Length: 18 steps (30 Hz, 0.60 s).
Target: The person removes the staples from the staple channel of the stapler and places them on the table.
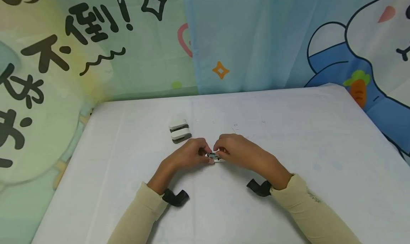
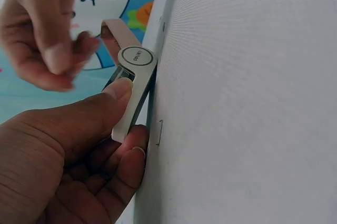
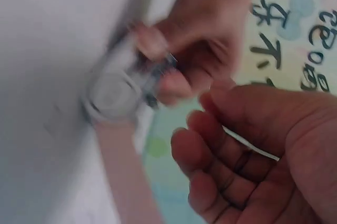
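Note:
My left hand (image 1: 195, 153) holds a small pale stapler (image 2: 138, 92), its thumb pressed near the metal part and its fingers curled beneath. The stapler has a round disc marked with a brand name and a pinkish arm (image 2: 120, 33) folded out from it. Right beside the stapler is my right hand (image 1: 238, 149). Its fingers (image 3: 192, 150) are loosely bent with the thumb close to the index fingertip, and nothing shows in its grasp. Motion blurs the stapler in the right wrist view.
A white and dark-grey block-shaped thing (image 1: 180, 131) stands beyond my left hand. One loose staple (image 2: 160, 132) lies on the white-covered table (image 1: 128, 201), with small thin bits (image 1: 235, 126) farther back. A printed curtain (image 1: 243, 41) hangs behind the table.

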Tool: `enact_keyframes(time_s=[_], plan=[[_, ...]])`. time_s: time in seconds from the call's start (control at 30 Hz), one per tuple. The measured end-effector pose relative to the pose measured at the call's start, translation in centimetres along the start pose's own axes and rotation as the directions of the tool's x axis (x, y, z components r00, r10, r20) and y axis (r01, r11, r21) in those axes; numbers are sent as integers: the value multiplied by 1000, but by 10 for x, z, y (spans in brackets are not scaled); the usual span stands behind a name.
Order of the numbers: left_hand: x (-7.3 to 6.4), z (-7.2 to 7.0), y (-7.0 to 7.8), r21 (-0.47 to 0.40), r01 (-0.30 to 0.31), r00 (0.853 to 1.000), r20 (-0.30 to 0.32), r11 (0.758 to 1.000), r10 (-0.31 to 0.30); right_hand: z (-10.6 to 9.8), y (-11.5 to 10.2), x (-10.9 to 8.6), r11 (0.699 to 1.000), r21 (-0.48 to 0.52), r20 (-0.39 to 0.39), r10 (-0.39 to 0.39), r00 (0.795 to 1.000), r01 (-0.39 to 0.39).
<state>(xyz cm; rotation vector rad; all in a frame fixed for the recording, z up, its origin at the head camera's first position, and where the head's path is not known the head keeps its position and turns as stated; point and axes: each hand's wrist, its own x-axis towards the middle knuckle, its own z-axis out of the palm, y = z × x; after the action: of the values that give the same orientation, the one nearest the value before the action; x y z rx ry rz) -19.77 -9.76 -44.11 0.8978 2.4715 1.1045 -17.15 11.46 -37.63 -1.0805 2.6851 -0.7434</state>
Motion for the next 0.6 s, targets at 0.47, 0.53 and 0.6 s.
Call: enact_keyframes(time_s=[0.47,0.53,0.6], plan=[[1,-1,4,10,6,1000,13,1000,-6,20,-1,9,988,-32,68,156,985,-154],[1,-1,4,10,3,1000,14,1000,-4,21,-1,10,984,-22,68,179,981,-178],[1,-2,3,10,2,1000,15,1000,-2,22,-1,10,978,-5,68,208,976,-208]])
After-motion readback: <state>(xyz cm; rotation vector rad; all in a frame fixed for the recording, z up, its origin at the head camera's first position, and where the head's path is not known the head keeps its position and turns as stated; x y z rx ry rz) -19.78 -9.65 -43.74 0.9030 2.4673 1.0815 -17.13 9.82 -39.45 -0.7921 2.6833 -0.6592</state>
